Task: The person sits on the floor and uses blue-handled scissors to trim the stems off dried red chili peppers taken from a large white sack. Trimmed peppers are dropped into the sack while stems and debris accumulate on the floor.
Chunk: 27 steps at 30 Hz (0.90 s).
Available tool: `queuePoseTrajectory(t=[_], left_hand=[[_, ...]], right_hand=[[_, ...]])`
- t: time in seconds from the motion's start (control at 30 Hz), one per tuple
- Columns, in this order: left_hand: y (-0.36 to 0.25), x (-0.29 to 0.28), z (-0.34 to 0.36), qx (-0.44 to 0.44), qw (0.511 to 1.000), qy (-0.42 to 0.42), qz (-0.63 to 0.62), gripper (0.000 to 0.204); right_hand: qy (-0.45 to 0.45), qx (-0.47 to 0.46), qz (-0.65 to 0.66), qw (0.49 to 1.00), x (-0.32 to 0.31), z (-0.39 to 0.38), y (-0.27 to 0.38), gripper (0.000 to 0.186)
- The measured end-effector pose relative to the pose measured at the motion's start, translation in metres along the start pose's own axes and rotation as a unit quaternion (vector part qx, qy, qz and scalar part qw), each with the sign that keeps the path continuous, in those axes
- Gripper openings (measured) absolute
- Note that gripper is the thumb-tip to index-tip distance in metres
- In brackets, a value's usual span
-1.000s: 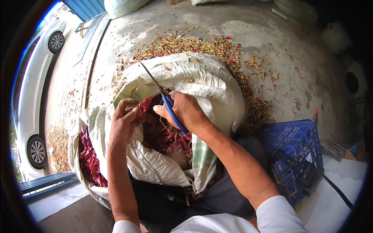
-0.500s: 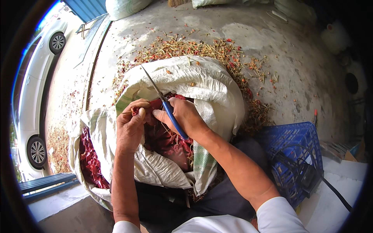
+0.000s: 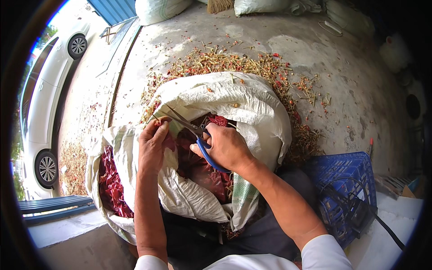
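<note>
My right hand (image 3: 220, 144) grips blue-handled scissors (image 3: 208, 158), their blades apart and pointing up-left toward the fingers of my left hand (image 3: 153, 139). My left hand pinches a dried red chili (image 3: 159, 123), partly hidden by the fingers. Both hands are over an open white woven sack (image 3: 243, 94) with a folded rim and dark red dried chilies (image 3: 207, 177) inside. A second white sack (image 3: 121, 141) at the left also holds red chilies (image 3: 112, 189).
Stems and red bits (image 3: 306, 90) litter the concrete floor (image 3: 351, 112). A blue crate (image 3: 342, 166) with a black cable is at right, white bags (image 3: 261, 6) and a broom (image 3: 218, 5) at top, a white car (image 3: 51, 99) and blue slatted metal (image 3: 54, 204) at left.
The scissors' blades have opened and lowered to my left fingertips. The view has shifted slightly, so sacks, floor and arms appear a little lower and further right.
</note>
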State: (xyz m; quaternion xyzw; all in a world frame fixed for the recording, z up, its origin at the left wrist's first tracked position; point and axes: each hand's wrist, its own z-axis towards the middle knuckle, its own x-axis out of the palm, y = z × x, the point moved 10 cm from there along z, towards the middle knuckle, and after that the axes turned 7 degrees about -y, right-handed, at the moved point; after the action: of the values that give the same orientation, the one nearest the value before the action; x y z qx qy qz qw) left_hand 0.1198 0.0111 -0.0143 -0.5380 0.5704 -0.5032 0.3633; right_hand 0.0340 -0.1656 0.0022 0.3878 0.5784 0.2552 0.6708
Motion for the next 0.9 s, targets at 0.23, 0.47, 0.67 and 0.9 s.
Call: queuePoseTrajectory(t=[0.23, 0.47, 0.67, 0.9], left_hand=[[-0.004, -0.009, 0.001, 0.071, 0.981, -0.029, 0.176, 0.017], [-0.017, -0.013, 0.002, 0.195, 0.911, -0.073, 0.356, 0.015], [-0.022, -0.007, -0.004, 0.131, 0.965, -0.076, 0.213, 0.015], [-0.035, 0.004, -0.011, 0.155, 0.974, -0.042, 0.157, 0.016]], right_hand=[[-0.044, -0.031, -0.094, 0.994, -0.005, -0.006, 0.007, 0.035], [-0.059, -0.051, -0.062, 0.995, -0.001, -0.009, 0.008, 0.038], [0.000, 0.012, 0.106, 0.994, 0.017, -0.010, 0.000, 0.049], [0.076, 0.045, 0.264, 0.961, 0.041, -0.025, 0.007, 0.050]])
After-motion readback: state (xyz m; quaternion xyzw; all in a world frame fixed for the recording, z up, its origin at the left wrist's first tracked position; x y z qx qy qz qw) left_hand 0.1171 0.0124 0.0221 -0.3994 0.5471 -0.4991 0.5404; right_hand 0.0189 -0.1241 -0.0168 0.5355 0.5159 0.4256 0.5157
